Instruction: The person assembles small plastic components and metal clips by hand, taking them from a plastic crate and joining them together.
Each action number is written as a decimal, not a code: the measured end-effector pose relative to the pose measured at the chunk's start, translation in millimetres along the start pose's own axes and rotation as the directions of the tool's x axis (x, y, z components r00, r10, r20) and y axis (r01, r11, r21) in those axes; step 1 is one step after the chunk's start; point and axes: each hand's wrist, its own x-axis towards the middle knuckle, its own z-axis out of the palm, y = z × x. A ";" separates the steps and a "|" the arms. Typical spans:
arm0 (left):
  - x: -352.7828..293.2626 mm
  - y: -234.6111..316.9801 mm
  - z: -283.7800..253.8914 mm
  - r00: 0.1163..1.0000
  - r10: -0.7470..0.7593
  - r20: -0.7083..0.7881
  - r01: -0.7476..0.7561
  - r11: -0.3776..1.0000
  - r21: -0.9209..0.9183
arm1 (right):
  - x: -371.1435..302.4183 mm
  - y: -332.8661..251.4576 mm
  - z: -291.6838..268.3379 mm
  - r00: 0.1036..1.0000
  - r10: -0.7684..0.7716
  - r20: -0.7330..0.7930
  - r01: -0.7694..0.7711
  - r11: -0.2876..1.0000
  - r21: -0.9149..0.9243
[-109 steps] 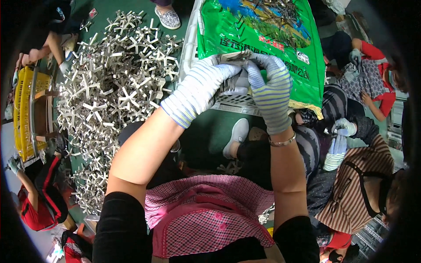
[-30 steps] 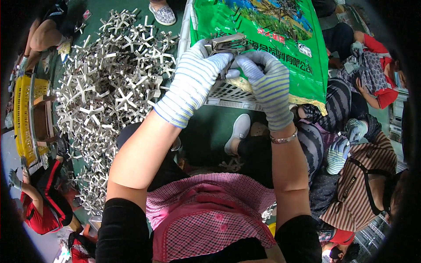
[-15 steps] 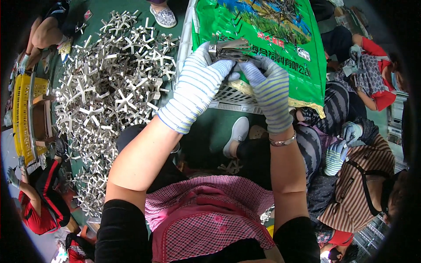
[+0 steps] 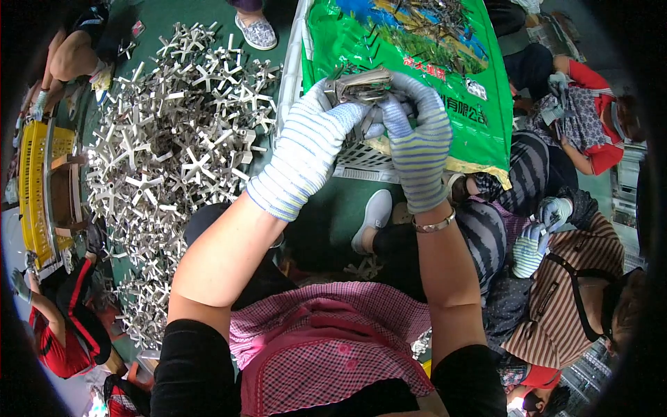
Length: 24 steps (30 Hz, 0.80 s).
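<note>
Both my hands wear striped knit gloves and meet above the near edge of a green sack [image 4: 479, 139]. My left hand [image 4: 306, 142] is closed around one end of a bundle of thin metal strips [image 4: 363, 85]. Fingers of my right hand [image 4: 421, 135] curl about the other end, and its thumb presses near the bundle's lower side. The strips lie side by side, dull grey and brownish. My fingertips partly hide them. Under the sack stands a white plastic crate [image 4: 365, 167], and small dark metal pieces [image 4: 445, 17] lie on the sack's far part.
A big heap of star-shaped metal parts [image 4: 180, 153] covers the floor at left. Beyond it stands a yellow crate [image 4: 35, 181]. Gloved co-workers sit close on the right, one in a striped top [image 4: 556, 306]. Another person's shoe [image 4: 257, 31] is beside the heap's far end.
My right hand has moved slightly left and up, its fingers now round the strips' right end, which stuck out free before. The strips look more closely bunched.
</note>
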 end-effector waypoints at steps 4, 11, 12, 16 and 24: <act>-0.4 1.4 1.6 1.000 0.021 0.003 -0.021 0.997 -0.072 | 0.7 -2.7 -1.7 0.995 -0.102 -0.002 0.101 0.991 -0.089; 0.8 4.4 5.5 1.000 -0.023 -0.007 0.020 0.975 -0.220 | -0.9 1.4 -6.1 0.992 -0.086 -0.092 0.080 0.994 -0.069; -0.1 5.1 5.6 1.000 -0.014 -0.006 0.012 0.967 -0.255 | -2.7 -2.3 -3.8 0.994 -0.025 -0.108 0.026 1.000 0.010; 0.3 4.6 2.4 0.999 -0.028 0.039 0.036 0.970 -0.240 | -7.1 -8.4 -2.6 0.990 0.098 -0.097 -0.073 0.970 0.233; 2.6 4.2 4.7 0.997 -0.033 0.063 0.051 0.952 -0.301 | -8.0 6.0 -9.5 0.989 -0.046 -0.142 0.063 0.990 0.123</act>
